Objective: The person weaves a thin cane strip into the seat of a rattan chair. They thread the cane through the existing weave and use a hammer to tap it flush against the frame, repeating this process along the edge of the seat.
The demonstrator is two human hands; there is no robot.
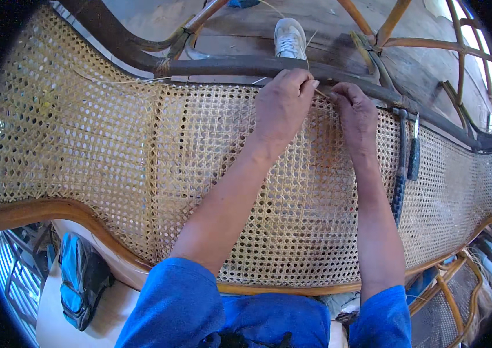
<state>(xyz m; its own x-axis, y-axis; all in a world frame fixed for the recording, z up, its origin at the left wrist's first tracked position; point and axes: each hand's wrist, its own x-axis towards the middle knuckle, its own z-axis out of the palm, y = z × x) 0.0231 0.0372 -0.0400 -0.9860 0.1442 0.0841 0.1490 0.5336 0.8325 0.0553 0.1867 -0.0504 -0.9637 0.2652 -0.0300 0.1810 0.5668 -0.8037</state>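
My left hand (pixel 283 104) sits at the far edge of the woven cane panel (pixel 199 174), right up against the dark wooden rail (pixel 223 65) that runs along that edge. Its fingers are curled in, thumb and forefinger pinched on a thin pale cane strand (pixel 308 49), which rises from the pinch and crosses the rail. My right hand (pixel 357 113) is just beside the left, also at the rail side of the panel, fingers bent and fingertips pressed down where the weave meets the rail; a short bit of the strand shows between the two hands, but I cannot tell whether the right one actually grips it.

Further right along the panel, near the rail, lies a hammer (pixel 399 174) with a dark blue grip, and just beside it a second tool with a blue handle (pixel 413 153), both resting on the weave. Beyond the rail, a white sneaker (pixel 290 37) stands on the floor. On the near side of the panel, past its light wooden edge, a blue and black bag (pixel 81 281) lies below to the left.
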